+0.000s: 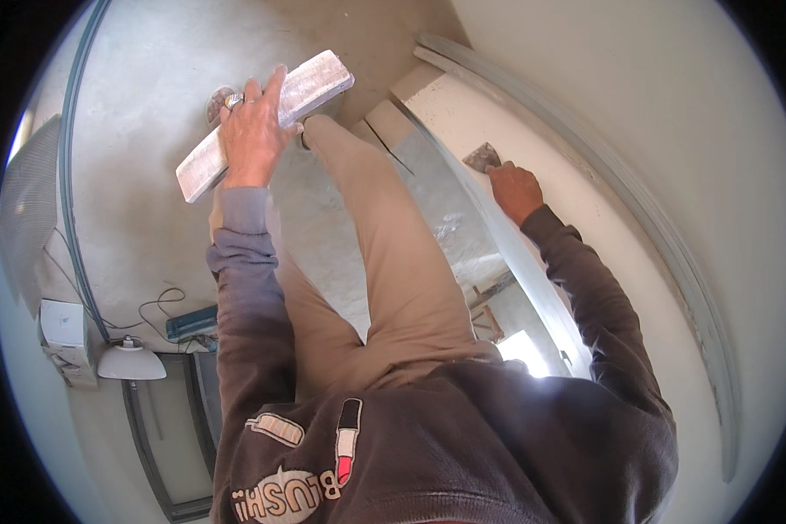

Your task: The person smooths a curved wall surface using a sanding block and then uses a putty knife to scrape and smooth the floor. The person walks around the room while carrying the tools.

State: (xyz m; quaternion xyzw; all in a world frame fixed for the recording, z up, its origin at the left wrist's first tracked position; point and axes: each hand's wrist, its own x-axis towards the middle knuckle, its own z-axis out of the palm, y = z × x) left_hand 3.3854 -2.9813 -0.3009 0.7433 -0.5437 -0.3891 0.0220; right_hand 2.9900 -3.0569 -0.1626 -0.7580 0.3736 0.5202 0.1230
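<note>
Closest to the camera, along the lower edge, a dark sweater (463,437) with sewn-on patches fills the view, one of them shaped like a lipstick. Just beyond it run beige trousers (393,236), the legs parted. Both sleeved arms reach away from the body, and the two hands are well apart.

The left hand (258,135), with a ring on one finger, is clamped on a long, pale block (319,85). Its fingers spread across the block toward the far edge, and the thumb shows on the right side. The block lies slantwise in front of the legs, its right end farther from the body, and covers part of the feet. One brown shoe (218,100) shows just past it.

The right hand (515,190) is closed around a scraper (481,157); the handle is hidden in the fist. The grey blade points toward the left, over a pale wall surface (576,201); whether it touches, I cannot tell.

Farther out, a long grey-green strip (651,214) curves along the right. Beneath everything spreads a grey floor (148,201). At the lower left are a teal case (192,324) near a loose cable, a white dome (131,361) and a white box (64,325).
</note>
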